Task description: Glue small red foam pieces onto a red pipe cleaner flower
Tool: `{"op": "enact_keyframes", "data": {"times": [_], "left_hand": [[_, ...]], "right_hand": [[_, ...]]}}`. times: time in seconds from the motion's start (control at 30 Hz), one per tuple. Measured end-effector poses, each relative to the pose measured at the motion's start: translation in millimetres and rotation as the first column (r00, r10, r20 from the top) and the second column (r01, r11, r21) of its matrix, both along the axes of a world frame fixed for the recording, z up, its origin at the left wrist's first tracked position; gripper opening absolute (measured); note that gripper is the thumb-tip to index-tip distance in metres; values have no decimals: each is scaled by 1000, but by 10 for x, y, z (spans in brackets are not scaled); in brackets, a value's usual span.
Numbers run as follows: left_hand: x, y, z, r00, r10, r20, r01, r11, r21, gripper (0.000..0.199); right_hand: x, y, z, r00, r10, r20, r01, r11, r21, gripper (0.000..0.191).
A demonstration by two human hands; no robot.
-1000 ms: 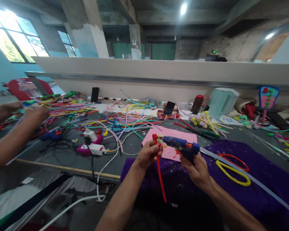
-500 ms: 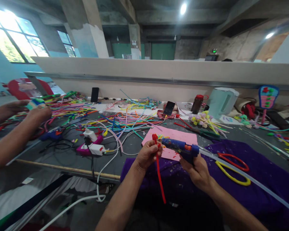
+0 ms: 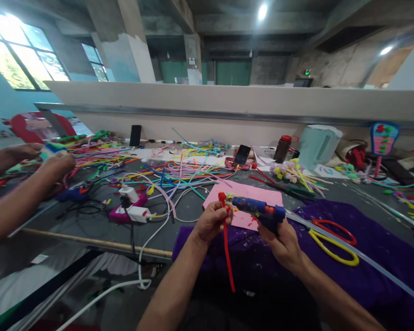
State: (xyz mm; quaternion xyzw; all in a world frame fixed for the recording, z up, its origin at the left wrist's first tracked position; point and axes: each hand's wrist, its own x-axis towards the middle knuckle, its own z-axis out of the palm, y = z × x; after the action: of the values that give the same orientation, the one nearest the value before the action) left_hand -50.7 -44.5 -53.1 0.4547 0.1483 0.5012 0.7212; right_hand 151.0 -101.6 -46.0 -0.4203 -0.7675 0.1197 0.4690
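Observation:
My left hand [image 3: 212, 223] pinches a red pipe cleaner [image 3: 228, 257] near its top, where it is bent into a small bunched shape; its tail hangs down. In my right hand [image 3: 283, 241] is a blue hot glue gun [image 3: 253, 209], its nozzle pointing left, close to the red top; whether it touches I cannot tell. A long clear glue stick [image 3: 365, 258] runs out of the gun's back to the lower right. Below both hands lie a pink sheet [image 3: 262, 191] with red bits on it and a purple cloth [image 3: 296, 294].
Red and yellow pipe cleaner loops [image 3: 334, 259] rest on the cloth. A power strip [image 3: 134, 214] with white cables, a second glue gun [image 3: 74, 193] and heaped pipe cleaners [image 3: 179, 177] lie leftward. A co-worker's hands [image 3: 53, 161] are at far left. A kettle [image 3: 317, 145] stands behind.
Almost nothing differs. The glue gun's nozzle sits slightly farther from my left fingers, and the red tail has swung a little left. The co-worker's hands shifted slightly.

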Motion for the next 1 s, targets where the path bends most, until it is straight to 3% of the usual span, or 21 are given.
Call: {"op": "enact_keyframes", "data": {"times": [0.2,0.47,1.0], "left_hand": [[4,0,-5,1000,10,19,-10,1000,0,25],[5,-14,24,1000,3,9,-3,1000,-9,24],[2,0,-3,1000,-2,28,2,1000,5,23]], "right_hand": [[61,-18,-28,998,-37,54,35,999,29,17],[20,1,67,999,7,42,-8,1000,20,17],[35,6,23,997,-18,80,18,1000,-3,17]]}}
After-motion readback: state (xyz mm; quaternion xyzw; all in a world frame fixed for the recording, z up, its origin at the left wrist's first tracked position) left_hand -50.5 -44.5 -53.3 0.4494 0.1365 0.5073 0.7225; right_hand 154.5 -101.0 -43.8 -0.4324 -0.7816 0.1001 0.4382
